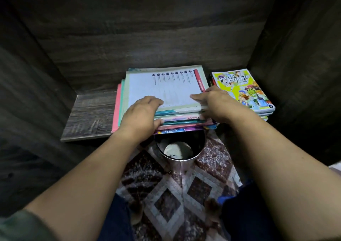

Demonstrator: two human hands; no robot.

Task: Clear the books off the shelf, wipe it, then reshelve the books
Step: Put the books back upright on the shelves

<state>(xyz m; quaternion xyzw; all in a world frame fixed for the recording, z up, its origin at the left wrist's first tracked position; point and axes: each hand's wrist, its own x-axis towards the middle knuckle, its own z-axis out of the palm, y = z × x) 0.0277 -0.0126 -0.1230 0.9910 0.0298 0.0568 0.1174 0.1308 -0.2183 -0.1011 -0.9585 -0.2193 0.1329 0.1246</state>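
While hands (141,112) (216,103) clasp the book stack (166,87), it seemingly overhangs.

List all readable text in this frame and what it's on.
"PRI...": on the spine of a pink-white book in the big stack; the rest of the word is unclear.
Red strip on the top book: white print, too small to read.
List lines on the top book: too small to read.
Title on the comic: stylised and upside down, unreadable.
No other text visible.
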